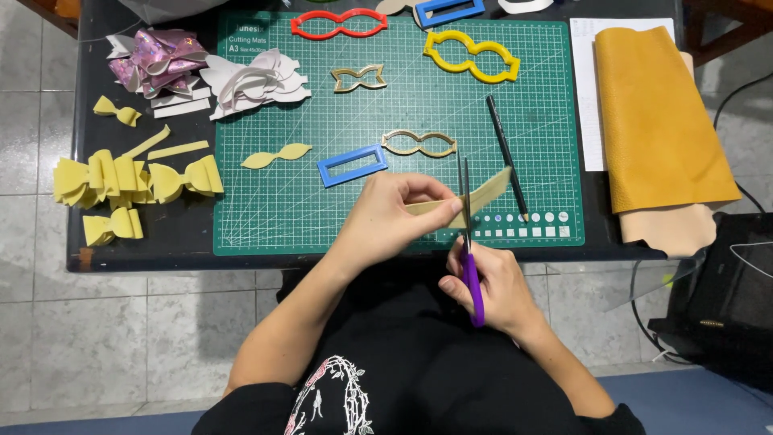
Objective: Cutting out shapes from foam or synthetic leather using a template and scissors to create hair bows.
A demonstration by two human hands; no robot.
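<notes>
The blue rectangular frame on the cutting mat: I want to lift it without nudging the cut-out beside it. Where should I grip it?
Pinch one long bar of the blue rectangular frame from above, a finger through its open middle. It lies flat and slightly tilted, so the edges offer little. Come from its right end: the yellow bow-shaped cut-out lies close on the left.

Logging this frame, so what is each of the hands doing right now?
Left hand: closed, pinching a tan strip.
Right hand: closed on purple-handled scissors, blades at the strip.
</notes>
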